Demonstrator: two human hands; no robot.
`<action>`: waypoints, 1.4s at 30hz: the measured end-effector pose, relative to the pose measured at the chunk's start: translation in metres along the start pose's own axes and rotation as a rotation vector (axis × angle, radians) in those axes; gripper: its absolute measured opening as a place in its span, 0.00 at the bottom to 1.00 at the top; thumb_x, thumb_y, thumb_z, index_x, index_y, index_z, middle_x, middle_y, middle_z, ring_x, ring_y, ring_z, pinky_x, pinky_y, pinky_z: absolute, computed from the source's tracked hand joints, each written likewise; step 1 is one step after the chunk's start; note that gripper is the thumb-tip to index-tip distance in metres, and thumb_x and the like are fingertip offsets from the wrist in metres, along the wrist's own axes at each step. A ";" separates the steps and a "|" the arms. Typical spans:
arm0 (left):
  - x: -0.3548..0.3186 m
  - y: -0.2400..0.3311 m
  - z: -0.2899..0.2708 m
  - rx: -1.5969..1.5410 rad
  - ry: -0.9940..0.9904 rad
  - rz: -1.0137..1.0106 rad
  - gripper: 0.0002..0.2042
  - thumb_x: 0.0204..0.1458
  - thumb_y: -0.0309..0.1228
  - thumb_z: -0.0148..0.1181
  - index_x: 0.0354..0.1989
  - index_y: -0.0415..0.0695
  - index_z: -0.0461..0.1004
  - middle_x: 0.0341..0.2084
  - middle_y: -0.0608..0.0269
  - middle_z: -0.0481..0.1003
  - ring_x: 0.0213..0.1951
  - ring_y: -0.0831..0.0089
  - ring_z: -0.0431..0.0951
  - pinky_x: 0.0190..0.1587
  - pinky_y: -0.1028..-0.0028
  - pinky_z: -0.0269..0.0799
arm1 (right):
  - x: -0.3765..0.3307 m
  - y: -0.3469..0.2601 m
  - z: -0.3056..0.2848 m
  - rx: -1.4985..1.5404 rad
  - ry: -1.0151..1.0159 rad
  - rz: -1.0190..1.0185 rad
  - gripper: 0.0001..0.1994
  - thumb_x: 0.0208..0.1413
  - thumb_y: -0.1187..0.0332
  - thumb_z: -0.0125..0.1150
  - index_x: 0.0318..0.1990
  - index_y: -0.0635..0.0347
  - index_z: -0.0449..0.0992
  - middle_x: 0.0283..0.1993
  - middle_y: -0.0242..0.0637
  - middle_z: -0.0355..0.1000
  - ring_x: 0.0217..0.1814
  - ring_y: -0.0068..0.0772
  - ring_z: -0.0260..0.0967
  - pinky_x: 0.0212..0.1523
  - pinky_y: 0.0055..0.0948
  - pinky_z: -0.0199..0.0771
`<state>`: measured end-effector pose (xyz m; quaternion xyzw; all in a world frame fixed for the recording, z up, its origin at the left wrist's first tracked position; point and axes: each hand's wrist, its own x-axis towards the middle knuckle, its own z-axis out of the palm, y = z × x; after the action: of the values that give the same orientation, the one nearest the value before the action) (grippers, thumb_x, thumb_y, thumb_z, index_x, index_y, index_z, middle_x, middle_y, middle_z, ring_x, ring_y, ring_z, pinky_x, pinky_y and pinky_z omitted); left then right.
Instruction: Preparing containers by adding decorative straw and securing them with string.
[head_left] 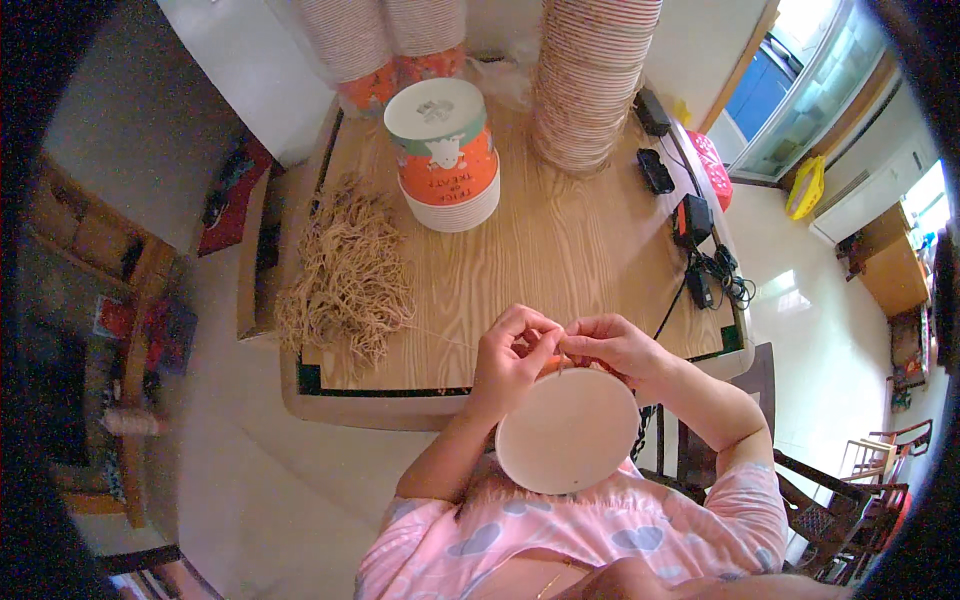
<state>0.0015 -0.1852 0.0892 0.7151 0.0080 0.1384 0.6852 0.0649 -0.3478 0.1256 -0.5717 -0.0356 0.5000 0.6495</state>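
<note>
My left hand and my right hand meet over the front edge of a wooden table. Both pinch the far rim of a white paper bucket, seen bottom up with orange showing at its rim, which rests against my chest. A thin tan string runs from my left fingers toward a heap of tan strings on the table's left side.
A short stack of orange-and-white paper buckets stands at the table's middle back. Tall stacks of buckets rise behind it. Black chargers and cables lie along the right edge. A wooden chair is at my right.
</note>
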 end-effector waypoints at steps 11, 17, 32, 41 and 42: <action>0.003 -0.037 -0.016 0.018 -0.082 -0.101 0.03 0.47 0.24 0.61 0.25 0.41 0.73 0.23 0.70 0.69 0.24 0.85 0.68 0.26 0.82 0.64 | 0.029 0.013 -0.024 -0.253 -0.172 0.029 0.07 0.57 0.66 0.56 0.34 0.60 0.75 0.27 0.24 0.71 0.27 0.13 0.66 0.25 0.14 0.65; 0.006 -0.039 -0.039 0.042 0.133 -0.104 0.03 0.49 0.24 0.59 0.26 0.41 0.72 0.22 0.70 0.70 0.24 0.83 0.68 0.29 0.81 0.66 | 0.020 0.004 -0.018 -0.316 -0.304 0.021 0.07 0.57 0.67 0.57 0.33 0.61 0.75 0.27 0.24 0.70 0.28 0.13 0.64 0.28 0.16 0.64; 0.006 -0.003 -0.038 0.242 -0.521 -0.069 0.15 0.44 0.26 0.64 0.43 0.47 0.76 0.34 0.68 0.73 0.30 0.81 0.70 0.30 0.81 0.65 | 0.028 0.016 -0.023 -0.343 -0.329 0.074 0.07 0.55 0.67 0.59 0.33 0.62 0.74 0.28 0.24 0.70 0.30 0.13 0.64 0.29 0.16 0.63; -0.002 -0.007 -0.036 0.196 -0.404 -0.101 0.03 0.46 0.24 0.62 0.29 0.41 0.75 0.23 0.68 0.69 0.23 0.81 0.67 0.25 0.80 0.63 | 0.015 0.006 -0.021 -0.274 -0.243 0.061 0.07 0.57 0.67 0.55 0.32 0.60 0.73 0.27 0.21 0.69 0.28 0.10 0.63 0.25 0.14 0.61; -0.002 -0.006 -0.035 0.204 -0.351 -0.071 0.02 0.46 0.24 0.62 0.28 0.41 0.75 0.22 0.68 0.69 0.22 0.81 0.67 0.25 0.80 0.63 | 0.017 0.009 -0.023 -0.232 -0.246 0.053 0.07 0.57 0.66 0.56 0.32 0.59 0.74 0.28 0.23 0.71 0.29 0.13 0.65 0.28 0.17 0.64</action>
<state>-0.0061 -0.1511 0.0837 0.7932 -0.0726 -0.0141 0.6044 0.0817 -0.3536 0.1017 -0.5781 -0.1572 0.5756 0.5566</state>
